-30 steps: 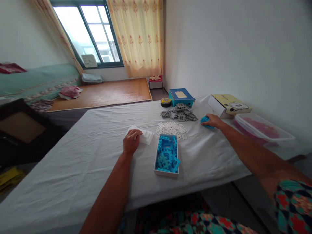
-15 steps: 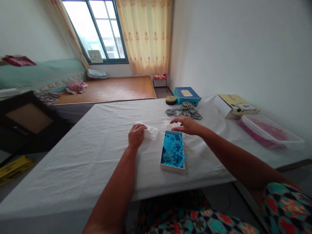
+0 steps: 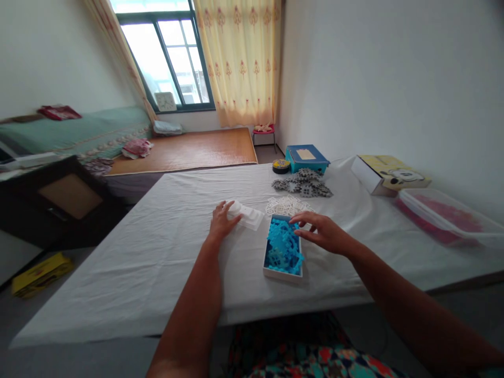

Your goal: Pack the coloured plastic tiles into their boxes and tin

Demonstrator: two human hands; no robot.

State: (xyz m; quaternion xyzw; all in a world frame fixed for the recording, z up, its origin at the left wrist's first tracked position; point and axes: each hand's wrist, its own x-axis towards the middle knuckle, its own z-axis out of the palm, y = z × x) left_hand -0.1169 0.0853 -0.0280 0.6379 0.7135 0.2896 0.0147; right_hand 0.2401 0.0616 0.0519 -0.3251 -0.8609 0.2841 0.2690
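My left hand (image 3: 223, 220) rests at the left end of a clear-white moulded plastic tray (image 3: 252, 216), thumb and fingers spread and touching it. Right of the tray stands an open white box (image 3: 282, 276) full of light-blue, lattice-like plastic pieces (image 3: 282, 244). Over the box's upper right edge hovers my right hand (image 3: 321, 231), fingers curved and apart, with nothing visible between them. Just behind the box lies a heap of white lattice pieces (image 3: 285, 205), partly hidden by my right hand. Grey pieces of a similar kind (image 3: 305, 184) are piled farther back.
A blue box (image 3: 307, 159) and a round black-and-yellow tin (image 3: 281, 167) stand at the back of the white-clothed table (image 3: 173, 262). To the right are a yellow cartoon-print box (image 3: 391, 174) and a clear plastic container (image 3: 449, 218) with pink contents. The wall borders the right side.
My right hand has moved from above the white pieces toward me, to the box's right edge. My left hand's fingers have spread on the plastic tray. The view has shifted slightly.
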